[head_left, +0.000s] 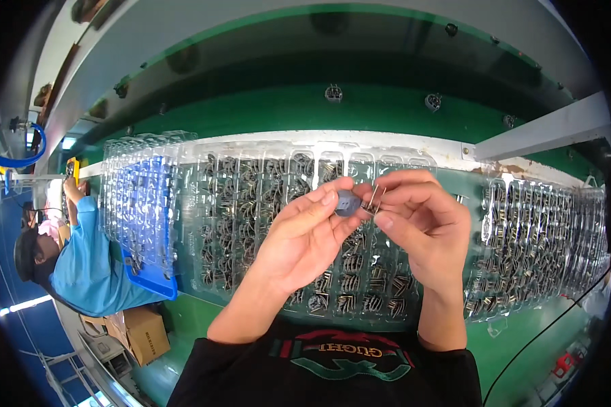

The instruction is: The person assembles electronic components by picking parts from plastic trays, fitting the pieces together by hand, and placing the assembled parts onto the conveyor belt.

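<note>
Over the middle of the bench, my left hand pinches a small round grey-blue plastic part between thumb and fingers. Close beside it, my right hand is closed on a small component with thin metal legs. The fingertips of both hands nearly meet, and whether the two pieces touch is hard to make out. Beneath my hands lies a clear plastic compartment tray, its pockets holding many dark parts with metal pins.
At right, another clear tray holds similar parts. Stacked clear trays rest over a blue tray at left. Beyond a white rail, round parts sit on a green belt. A person in blue works at left, near a cardboard box.
</note>
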Demonstrator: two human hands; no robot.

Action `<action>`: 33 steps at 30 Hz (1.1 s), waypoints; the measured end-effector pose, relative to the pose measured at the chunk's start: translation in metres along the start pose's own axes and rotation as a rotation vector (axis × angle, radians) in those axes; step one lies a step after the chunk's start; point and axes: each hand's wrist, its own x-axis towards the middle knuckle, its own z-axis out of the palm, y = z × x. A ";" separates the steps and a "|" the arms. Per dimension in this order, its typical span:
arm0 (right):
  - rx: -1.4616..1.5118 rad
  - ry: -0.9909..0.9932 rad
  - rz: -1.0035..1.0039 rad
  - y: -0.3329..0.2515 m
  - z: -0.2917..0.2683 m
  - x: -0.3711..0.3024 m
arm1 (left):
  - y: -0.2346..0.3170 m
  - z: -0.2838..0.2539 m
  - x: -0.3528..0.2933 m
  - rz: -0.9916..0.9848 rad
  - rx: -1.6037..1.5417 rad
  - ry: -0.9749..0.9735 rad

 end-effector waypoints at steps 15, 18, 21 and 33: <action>-0.692 -0.047 -0.264 0.003 0.004 0.003 | -0.007 -0.015 -0.001 0.076 0.119 0.027; -0.813 -0.060 -0.360 0.006 0.004 0.004 | -0.010 -0.016 0.000 0.122 0.094 0.015; -0.872 0.005 -0.508 0.007 0.004 0.005 | -0.008 -0.015 -0.004 0.147 0.165 0.028; -0.859 0.059 -0.603 -0.002 0.016 -0.001 | -0.013 -0.021 -0.010 0.295 0.420 -0.093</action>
